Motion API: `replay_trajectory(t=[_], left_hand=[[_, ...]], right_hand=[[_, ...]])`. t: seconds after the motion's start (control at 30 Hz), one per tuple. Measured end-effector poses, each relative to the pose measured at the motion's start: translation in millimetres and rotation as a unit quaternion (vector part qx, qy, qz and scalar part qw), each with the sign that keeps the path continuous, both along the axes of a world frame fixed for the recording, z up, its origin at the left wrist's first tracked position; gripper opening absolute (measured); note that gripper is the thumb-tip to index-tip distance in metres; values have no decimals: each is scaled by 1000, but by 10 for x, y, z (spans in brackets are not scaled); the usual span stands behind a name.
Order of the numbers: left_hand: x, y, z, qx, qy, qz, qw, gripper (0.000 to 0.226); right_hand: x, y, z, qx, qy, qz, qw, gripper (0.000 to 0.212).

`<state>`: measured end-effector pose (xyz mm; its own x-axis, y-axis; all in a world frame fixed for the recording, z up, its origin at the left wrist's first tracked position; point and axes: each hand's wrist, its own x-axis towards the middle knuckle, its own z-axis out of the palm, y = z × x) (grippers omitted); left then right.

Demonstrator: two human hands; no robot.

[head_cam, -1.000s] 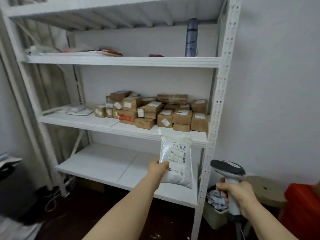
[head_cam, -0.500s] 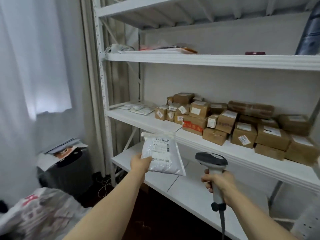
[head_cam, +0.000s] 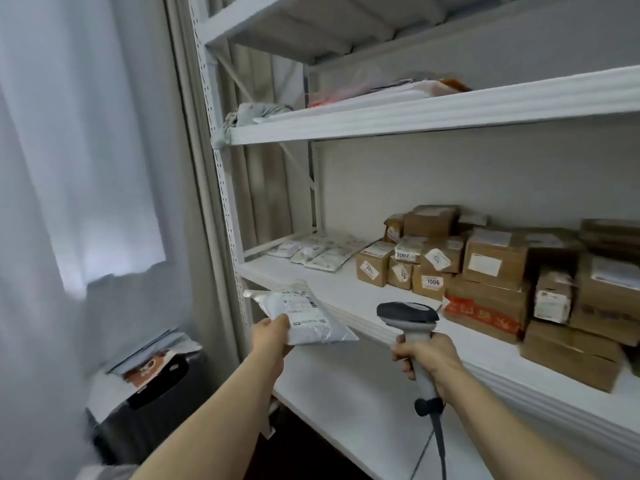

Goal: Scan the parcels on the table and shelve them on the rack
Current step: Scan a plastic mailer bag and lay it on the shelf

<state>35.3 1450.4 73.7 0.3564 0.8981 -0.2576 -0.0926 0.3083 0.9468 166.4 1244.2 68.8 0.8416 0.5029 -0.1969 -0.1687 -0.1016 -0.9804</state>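
From the head camera: the left hand (head_cam: 272, 332) pinches the white parcel (head_cam: 304, 317) by its near edge. The fingers underneath are hidden, so only the clamp at the edge shows. The parcel hangs in the air in front of the rack (head_cam: 415, 112), just below the front lip of the middle shelf (head_cam: 311, 282) and near the left upright. It lies almost flat with the label face up, probably so it can slide straight onto the board.

Its long axis runs from the hand up and away, and the far short end points at the shelf's left end. Flat pouches (head_cam: 318, 252) of the same sort already lie there, so that looks like the target spot. The cardboard boxes (head_cam: 485, 271) crowd the right side.

The right hand (head_cam: 426, 355) is wrapped round the grip of the scanner (head_cam: 408, 315), head upright, cable dangling below. It is held low and to the side of the parcel, apparently parked out of the way rather than aimed at the label.
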Motion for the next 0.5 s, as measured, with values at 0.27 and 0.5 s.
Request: replay_trajectory(t=[0.27,0.5], left_hand=[[703,1082,-15,-17,-9,55,998,16],[1200,2097,-177,19,13,82,996,42]], right_hand=[[745,1219,-61,-23,15,20,999,17],[1089,2066,-126,-35,20,5,999,14]])
